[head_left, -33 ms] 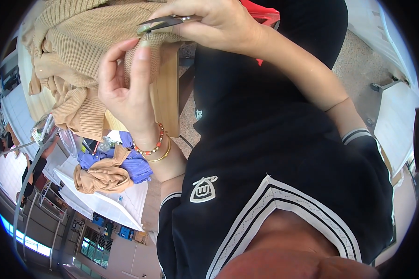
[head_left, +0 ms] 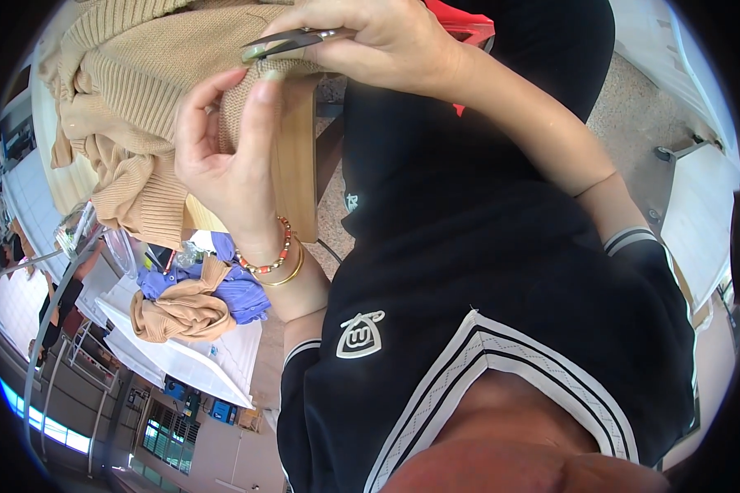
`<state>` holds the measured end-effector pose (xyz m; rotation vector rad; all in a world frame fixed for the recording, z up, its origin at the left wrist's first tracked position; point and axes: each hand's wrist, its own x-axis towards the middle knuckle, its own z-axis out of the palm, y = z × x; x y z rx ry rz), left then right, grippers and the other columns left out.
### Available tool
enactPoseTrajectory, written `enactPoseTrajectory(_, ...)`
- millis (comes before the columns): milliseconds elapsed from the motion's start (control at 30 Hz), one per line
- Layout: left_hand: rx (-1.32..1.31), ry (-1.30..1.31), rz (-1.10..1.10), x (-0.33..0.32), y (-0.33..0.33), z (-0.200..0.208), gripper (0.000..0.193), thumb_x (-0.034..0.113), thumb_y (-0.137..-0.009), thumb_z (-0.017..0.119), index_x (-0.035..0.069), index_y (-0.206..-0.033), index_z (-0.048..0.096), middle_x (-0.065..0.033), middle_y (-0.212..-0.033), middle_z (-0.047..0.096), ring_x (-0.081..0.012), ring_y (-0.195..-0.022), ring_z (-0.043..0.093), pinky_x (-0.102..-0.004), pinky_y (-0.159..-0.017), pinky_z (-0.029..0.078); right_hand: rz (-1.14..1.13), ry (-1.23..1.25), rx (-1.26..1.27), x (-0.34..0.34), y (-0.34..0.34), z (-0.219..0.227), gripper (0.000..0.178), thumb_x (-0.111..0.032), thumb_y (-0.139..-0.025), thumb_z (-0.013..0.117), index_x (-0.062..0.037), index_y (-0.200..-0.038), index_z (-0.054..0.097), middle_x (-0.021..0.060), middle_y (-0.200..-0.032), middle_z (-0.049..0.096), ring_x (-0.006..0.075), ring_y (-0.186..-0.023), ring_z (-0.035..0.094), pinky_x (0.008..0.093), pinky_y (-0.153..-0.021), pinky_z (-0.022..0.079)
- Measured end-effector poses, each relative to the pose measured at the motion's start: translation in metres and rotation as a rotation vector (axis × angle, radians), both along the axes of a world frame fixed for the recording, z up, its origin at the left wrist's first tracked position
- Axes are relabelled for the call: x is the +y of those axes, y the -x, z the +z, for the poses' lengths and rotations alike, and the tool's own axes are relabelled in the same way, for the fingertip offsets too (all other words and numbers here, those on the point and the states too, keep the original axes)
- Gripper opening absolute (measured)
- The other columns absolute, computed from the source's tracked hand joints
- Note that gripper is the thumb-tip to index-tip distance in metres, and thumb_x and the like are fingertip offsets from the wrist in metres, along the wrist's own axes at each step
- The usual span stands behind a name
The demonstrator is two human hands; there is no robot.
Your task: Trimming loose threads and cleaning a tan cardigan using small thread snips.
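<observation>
On the table (head_left: 298,185) lies the tan knit (head_left: 152,115), bunched, one fold raised. It should handle light, soft and stretchy, best held by a doubled fold, since single loops may snag. The left hand (head_left: 232,168) pinches that fold; the right hand's (head_left: 382,45) fingers grip dark snips (head_left: 304,38), their tips' exact contact hard to make out.

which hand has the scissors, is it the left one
No, the scissors are in the right hand, while the left hand holds an edge of the tan knit garment.
</observation>
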<state>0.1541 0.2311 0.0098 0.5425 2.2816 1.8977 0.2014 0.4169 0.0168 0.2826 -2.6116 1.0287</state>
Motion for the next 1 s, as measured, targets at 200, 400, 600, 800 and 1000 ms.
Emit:
enactPoseTrajectory(200, 0.471, 0.371, 0.063, 0.007, 0.0, -0.001, 0.016, 0.007, -0.076, 0.082, 0.004, -0.089, 0.073, -0.0047, -0.094, 0.063, -0.0149, -0.088, 0.059, -0.0275, -0.079, 0.047, 0.033, 0.213, 0.061, -0.002, 0.009, -0.028, 0.022, 0.002, -0.079, 0.062, -0.0006, -0.1, 0.066, 0.0138, -0.081, 0.062, 0.0302, -0.075, 0.063, 0.035, -0.065, 0.05)
enactPoseTrajectory(400, 0.627, 0.508, 0.055, 0.011, -0.003, 0.005, 0.016, 0.007, -0.078, 0.08, 0.003, -0.092, 0.072, -0.0076, -0.092, 0.062, -0.0189, -0.085, 0.06, -0.0297, -0.076, 0.047, 0.021, -0.132, 0.06, 0.006, 0.001, 0.007, 0.022, 0.0, -0.079, 0.061, -0.0036, -0.1, 0.066, 0.0123, -0.079, 0.061, 0.0299, -0.074, 0.062, 0.0354, -0.063, 0.049)
enactPoseTrajectory(600, 0.595, 0.443, 0.042, 0.015, -0.004, 0.002, 0.013, 0.006, -0.082, 0.076, 0.003, -0.094, 0.071, -0.0087, -0.09, 0.061, -0.0206, -0.082, 0.06, -0.0302, -0.071, 0.048, 0.01, -0.171, 0.095, 0.01, 0.0, 0.009, 0.021, -0.002, -0.079, 0.062, -0.0049, -0.1, 0.066, 0.0106, -0.078, 0.06, 0.0296, -0.073, 0.063, 0.0356, -0.061, 0.049)
enactPoseTrajectory(800, 0.541, 0.339, 0.083, 0.015, -0.008, -0.005, 0.01, 0.004, -0.083, 0.075, 0.003, -0.093, 0.072, -0.0067, -0.09, 0.061, -0.015, -0.078, 0.059, -0.0256, -0.065, 0.047, 0.039, -0.147, 0.104, 0.011, 0.001, -0.001, 0.02, -0.001, -0.078, 0.062, -0.0042, -0.097, 0.067, 0.0104, -0.077, 0.061, 0.0285, -0.072, 0.063, 0.0348, -0.061, 0.049)
enactPoseTrajectory(1000, 0.497, 0.282, 0.096, 0.013, -0.007, -0.011, 0.006, 0.003, -0.084, 0.073, 0.002, -0.09, 0.071, -0.0066, -0.091, 0.06, -0.0135, -0.072, 0.057, -0.0248, -0.063, 0.047, 0.044, 0.0, 0.081, 0.01, 0.001, 0.0, 0.016, 0.0, -0.078, 0.063, -0.0007, -0.093, 0.068, 0.0125, -0.077, 0.064, 0.0276, -0.068, 0.064, 0.0328, -0.06, 0.05)
